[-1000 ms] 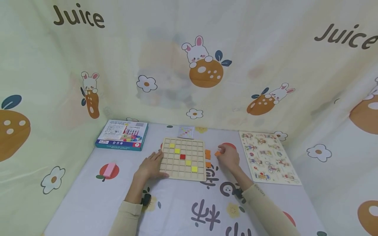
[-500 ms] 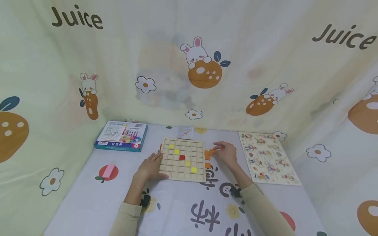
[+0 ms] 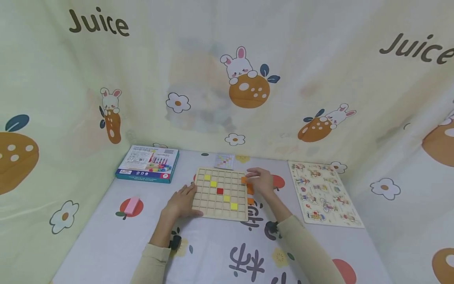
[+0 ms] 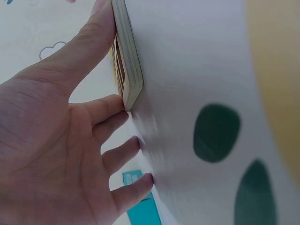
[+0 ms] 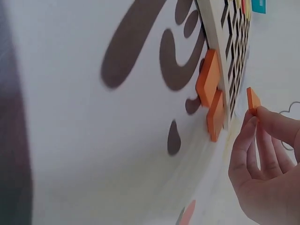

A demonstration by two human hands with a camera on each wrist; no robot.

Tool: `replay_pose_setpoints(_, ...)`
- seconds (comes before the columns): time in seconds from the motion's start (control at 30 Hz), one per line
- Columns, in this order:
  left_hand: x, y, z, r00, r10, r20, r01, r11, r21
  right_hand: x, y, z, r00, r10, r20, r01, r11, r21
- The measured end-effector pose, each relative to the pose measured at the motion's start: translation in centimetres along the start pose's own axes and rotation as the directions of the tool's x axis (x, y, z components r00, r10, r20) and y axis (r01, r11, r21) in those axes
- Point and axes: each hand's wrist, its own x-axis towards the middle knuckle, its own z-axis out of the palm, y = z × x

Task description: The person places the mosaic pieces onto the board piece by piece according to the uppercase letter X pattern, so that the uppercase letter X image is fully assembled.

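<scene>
right hand [image 3: 260, 182] pinches an orange tile [image 3: 244, 180] over the grid board's [image 3: 220, 193] far right edge. left hand [image 3: 181, 202] flat, bracing its left edge. i judge a tilted tile could jam on a divider.

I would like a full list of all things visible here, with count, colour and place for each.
grid board: one, pale wood, table centre
yellow tiles: four, in the board
red tile: one, in the board
orange tile: one, pinched over the board's right edge
loose orange tiles: two, right of the board
pattern card: one, behind the board
box: one, teal, far left
pink block: one, left
picture puzzle: one, right
left hand: flat against the board's left edge
right hand: grip on orange tile
</scene>
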Motion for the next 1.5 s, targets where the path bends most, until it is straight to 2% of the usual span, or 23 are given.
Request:
replay_pose_setpoints(0.2, -0.2, 0.1, 0.1, 1.000, -0.002, -0.006, 0.002, 1.000, 0.001, 0.4, -0.2, 1.2, 1.000, 0.018, 0.013, -0.018, 1.000, 0.014)
replay_pose_setpoints(0.43, -0.2, 0.2, -0.1, 1.000, -0.001, -0.010, 0.001, 1.000, -0.003, 0.5, -0.6, 2.3, 0.998, 0.045, 0.041, -0.048, 0.996, 0.079)
replay_pose_setpoints(0.77, -0.2, 0.2, -0.1, 1.000, -0.017, 0.003, 0.017, 1.000, -0.005, 0.9, -0.5, 3.7, 1.000, -0.008, 0.008, 0.009, 0.999, -0.051)
replay_pose_setpoints(1.3, 0.4, 0.0, 0.2, 1.000, 0.006, -0.013, -0.007, 1.000, -0.018, 0.8, -0.8, 3.8, 0.997, -0.069, 0.046, 0.072, 0.995, -0.069)
replay_pose_setpoints(1.5, 0.3, -0.1, 0.1, 1.000, 0.000, -0.005, -0.001, 1.000, -0.020, 0.3, -0.9, 3.1, 0.998, -0.068, -0.006, 0.067, 0.994, -0.090)
